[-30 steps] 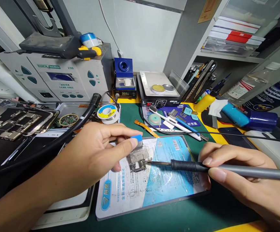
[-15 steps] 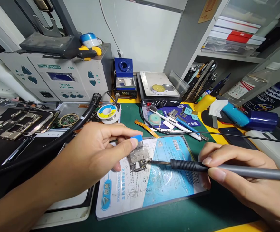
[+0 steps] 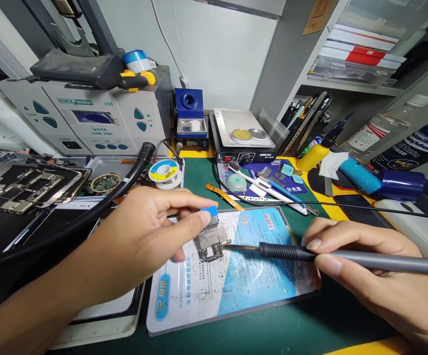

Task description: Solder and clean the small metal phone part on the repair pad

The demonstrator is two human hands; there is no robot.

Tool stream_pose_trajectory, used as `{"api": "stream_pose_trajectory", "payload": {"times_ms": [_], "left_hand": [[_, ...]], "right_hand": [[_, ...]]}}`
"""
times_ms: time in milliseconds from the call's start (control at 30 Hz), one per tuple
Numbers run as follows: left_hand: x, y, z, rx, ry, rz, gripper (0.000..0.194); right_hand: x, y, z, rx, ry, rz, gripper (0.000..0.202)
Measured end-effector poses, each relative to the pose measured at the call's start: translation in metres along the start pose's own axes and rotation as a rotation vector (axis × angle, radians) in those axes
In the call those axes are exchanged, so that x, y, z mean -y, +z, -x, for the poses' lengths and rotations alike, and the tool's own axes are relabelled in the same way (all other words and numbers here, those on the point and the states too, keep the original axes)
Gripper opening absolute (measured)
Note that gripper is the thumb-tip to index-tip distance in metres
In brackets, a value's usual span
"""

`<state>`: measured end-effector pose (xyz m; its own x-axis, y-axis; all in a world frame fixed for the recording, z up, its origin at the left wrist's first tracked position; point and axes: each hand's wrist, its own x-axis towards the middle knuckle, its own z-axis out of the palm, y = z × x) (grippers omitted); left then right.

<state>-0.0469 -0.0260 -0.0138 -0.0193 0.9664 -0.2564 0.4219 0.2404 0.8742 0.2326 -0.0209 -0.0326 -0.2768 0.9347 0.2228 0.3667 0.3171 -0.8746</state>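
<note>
Where shielding [image 3: 213,236] covers it, circuit board [image 3: 218,248] grey, elsewhere dark

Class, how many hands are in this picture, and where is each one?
2. The left hand is left of centre, pinching a blue piece by the circuit board; the right hand is at the right, gripping the soldering iron. No other hand shows.

The head-worn camera looks forward and down, near above the left hand [image 3: 158,227], right hand [image 3: 383,296] and desk [image 3: 265,323].
</note>
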Motion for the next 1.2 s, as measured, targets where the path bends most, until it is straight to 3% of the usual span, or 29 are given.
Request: {"api": "stream_pose_trajectory", "payload": {"times_ms": [100,267,433,800,1200], "left_hand": [[-0.001,0.000,0.000,-0.001,0.003,0.004,0.031],[-0.002,-0.001,0.000,0.002,0.013,-0.011,0.028],[-0.002,-0.002,0.000,0.011,0.012,-0.032,0.031],[-0.001,-0.002,0.000,0.022,0.027,-0.009,0.026],[0.003,-0.003,0.000,0.042,0.080,0.034,0.026]], "right_hand": [[-0.002,0.000,0.002,-0.001,0.055,-0.077,0.009],[-0.005,0.001,0.004,-0.023,0.272,-0.402,0.005],[-0.007,0.002,-0.002,0.072,0.350,-0.606,0.007],[-0.013,0.004,0.000,0.064,0.477,-0.620,0.009],[-0.011,0.009,-0.005,0.059,0.511,-0.650,0.013]]}}
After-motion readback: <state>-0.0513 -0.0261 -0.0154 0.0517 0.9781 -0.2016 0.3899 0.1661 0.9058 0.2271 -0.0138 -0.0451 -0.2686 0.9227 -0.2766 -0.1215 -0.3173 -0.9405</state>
